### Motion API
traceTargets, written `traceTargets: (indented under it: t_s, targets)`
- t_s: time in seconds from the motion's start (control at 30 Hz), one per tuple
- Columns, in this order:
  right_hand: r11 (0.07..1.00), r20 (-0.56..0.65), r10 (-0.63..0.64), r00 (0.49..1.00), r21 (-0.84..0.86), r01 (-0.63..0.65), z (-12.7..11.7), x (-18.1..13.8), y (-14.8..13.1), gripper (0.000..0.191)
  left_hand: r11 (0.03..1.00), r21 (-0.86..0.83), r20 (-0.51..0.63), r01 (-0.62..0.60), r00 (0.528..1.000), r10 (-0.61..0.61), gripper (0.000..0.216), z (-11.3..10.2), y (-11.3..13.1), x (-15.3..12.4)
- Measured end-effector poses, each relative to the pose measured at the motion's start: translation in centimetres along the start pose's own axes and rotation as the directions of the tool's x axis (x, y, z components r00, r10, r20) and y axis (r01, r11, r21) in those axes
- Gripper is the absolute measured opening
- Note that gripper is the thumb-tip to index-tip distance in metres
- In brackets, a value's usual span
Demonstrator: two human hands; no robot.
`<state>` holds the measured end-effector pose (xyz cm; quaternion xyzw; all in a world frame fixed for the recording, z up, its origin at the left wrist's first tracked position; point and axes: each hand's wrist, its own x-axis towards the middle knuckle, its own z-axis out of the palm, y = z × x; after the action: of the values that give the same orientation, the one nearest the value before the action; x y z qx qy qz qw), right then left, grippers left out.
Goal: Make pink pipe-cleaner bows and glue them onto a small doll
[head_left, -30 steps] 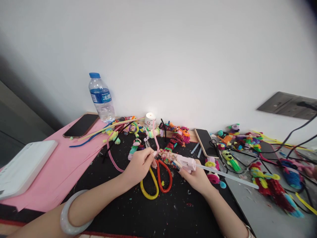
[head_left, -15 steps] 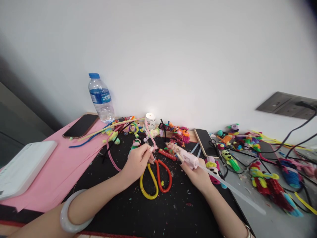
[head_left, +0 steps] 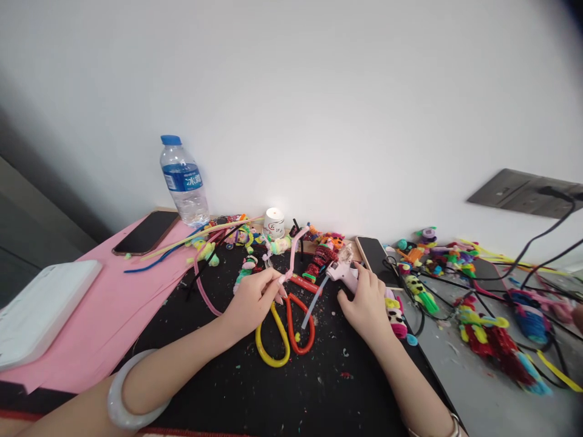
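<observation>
My left hand (head_left: 255,300) pinches a pink pipe cleaner (head_left: 295,252), whose bent end rises above the fingertips. My right hand (head_left: 367,303) is beside a pale glue gun (head_left: 342,273), fingers over its handle and thumb apart from it. The gun lies on the black mat (head_left: 328,388), its translucent glue stick (head_left: 314,303) angled toward me. Between the hands are scissors with one yellow handle (head_left: 273,364) and one red handle (head_left: 313,331); their blades are mostly hidden by my left hand. A red packet (head_left: 307,283) lies behind them.
Several pipe-cleaner dolls (head_left: 323,255) line the wall, with more on the right (head_left: 496,346) among black cables. A white cup (head_left: 274,223), a water bottle (head_left: 184,182), two phones (head_left: 146,232) (head_left: 376,255) and a white box (head_left: 48,309) stand around. Skin, perhaps a hand, shows at the right edge.
My right hand has turned the glue gun and lowered it to the mat near the dolls; its grip has loosened. The pink pipe cleaner in my left hand now tilts right.
</observation>
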<state>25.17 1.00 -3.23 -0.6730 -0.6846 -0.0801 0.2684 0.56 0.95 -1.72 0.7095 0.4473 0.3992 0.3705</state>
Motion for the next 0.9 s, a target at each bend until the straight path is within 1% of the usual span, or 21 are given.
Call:
traceTargets:
  t_s: [0.07,0.13,0.2,0.27,0.33,0.4,0.47,0.57,0.67,0.73,0.9]
  targets:
    - [0.997,-0.034,-0.054,0.998,0.049,0.056,-0.8,0.1,-0.6,0.051,1.0,0.008,0.043,-0.022,0.999,0.021,0.024,0.0,0.2,-0.1]
    - [0.973,-0.057,-0.115,0.992,0.197,0.124,-1.7,0.0,-1.4,0.043,0.998,0.035,0.09,-0.06,0.994,0.057,0.023,0.1,0.4,-0.3]
    - [0.906,-0.039,-0.185,0.982,0.381,0.186,-2.3,-0.3,-2.3,0.039,0.99,0.081,0.141,-0.115,0.985,0.103,0.023,0.1,0.5,-0.4]
    - [0.817,-0.005,-0.247,0.969,0.536,0.211,-2.4,-0.8,-3.4,0.039,0.976,0.134,0.193,-0.174,0.97,0.146,0.023,0.2,0.5,-0.6]
    - [0.757,0.003,-0.308,0.951,0.606,0.243,-2.2,-1.4,-4.4,0.041,0.959,0.18,0.234,-0.219,0.957,0.174,0.024,0.3,0.4,-0.7]
    - [0.708,-0.023,-0.382,0.924,0.636,0.308,-2.0,-1.9,-5.3,0.033,0.951,0.206,0.247,-0.23,0.953,0.177,0.024,0.4,0.4,-0.8]
    - [0.676,-0.049,-0.38,0.924,0.667,0.314,-2.0,-2.2,-5.9,0.024,0.957,0.2,0.235,-0.209,0.959,0.161,0.025,0.5,0.4,-0.8]
    - [0.675,-0.089,-0.327,0.941,0.674,0.298,-2.1,-2.2,-6.2,0.018,0.979,0.129,0.19,-0.156,0.973,0.13,0.026,0.6,0.6,-0.7]
    - [0.68,-0.132,-0.325,0.937,0.656,0.328,-2.1,-2.1,-6.2,0.019,0.996,0.023,0.152,-0.083,0.985,0.079,0.026,0.6,0.8,-0.6]
    - [0.676,-0.139,-0.334,0.932,0.654,0.339,-1.9,-2.1,-6.1,0.022,0.999,-0.041,0.133,-0.029,0.991,0.034,0.027,0.7,1.0,-0.5]
    - [0.651,-0.156,-0.348,0.924,0.669,0.358,-1.7,-2.2,-6.4,0.026,0.969,-0.216,0.127,0.118,0.988,-0.091,0.026,0.9,1.3,-0.5]
